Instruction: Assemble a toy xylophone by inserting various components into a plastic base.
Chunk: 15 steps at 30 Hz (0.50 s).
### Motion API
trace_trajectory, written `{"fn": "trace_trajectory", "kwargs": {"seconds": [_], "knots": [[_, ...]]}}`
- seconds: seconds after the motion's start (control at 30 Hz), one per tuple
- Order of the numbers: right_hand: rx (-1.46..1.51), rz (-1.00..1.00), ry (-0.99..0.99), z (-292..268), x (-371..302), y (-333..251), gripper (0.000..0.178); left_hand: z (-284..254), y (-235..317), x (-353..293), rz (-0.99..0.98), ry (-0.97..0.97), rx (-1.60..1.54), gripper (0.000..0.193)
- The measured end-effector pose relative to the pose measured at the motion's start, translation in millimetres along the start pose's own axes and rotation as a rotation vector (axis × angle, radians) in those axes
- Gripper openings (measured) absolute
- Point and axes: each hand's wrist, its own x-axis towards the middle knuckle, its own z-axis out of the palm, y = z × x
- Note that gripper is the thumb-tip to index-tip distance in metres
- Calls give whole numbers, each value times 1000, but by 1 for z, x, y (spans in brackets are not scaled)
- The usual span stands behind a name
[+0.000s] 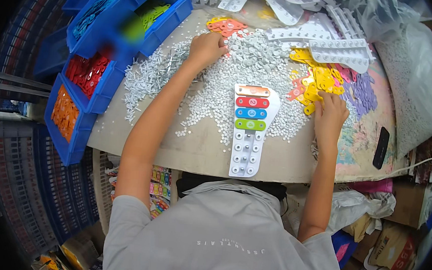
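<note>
At left, blue bins (103,90) of coloured strips (87,76), hands (206,49) (331,117) at loose parts (327,79), grip unclear

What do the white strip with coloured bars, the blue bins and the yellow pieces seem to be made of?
White strip: probably moulded plastic, smooth and satin, going by its rounded corners and raised rings.
Blue bins: likely rigid plastic with a slight sheen, judging by evenly coloured, thick-rimmed walls.
Yellow pieces: seemingly thin, glossy plastic, from their even colour and bright highlights; coated metal remains possible.
</note>
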Motion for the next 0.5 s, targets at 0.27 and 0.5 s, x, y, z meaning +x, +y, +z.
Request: {"fn": "trace_trajectory", "kwargs": {"seconds": [0.27, 0.5], "knots": [[-23, -80, -39, 9, 11, 11, 20, 0, -12, 15, -82, -135, -130, 24], [14, -153, 111, 18, 16, 20, 12, 10, -47, 31, -51, -215, -384, 28]]}}
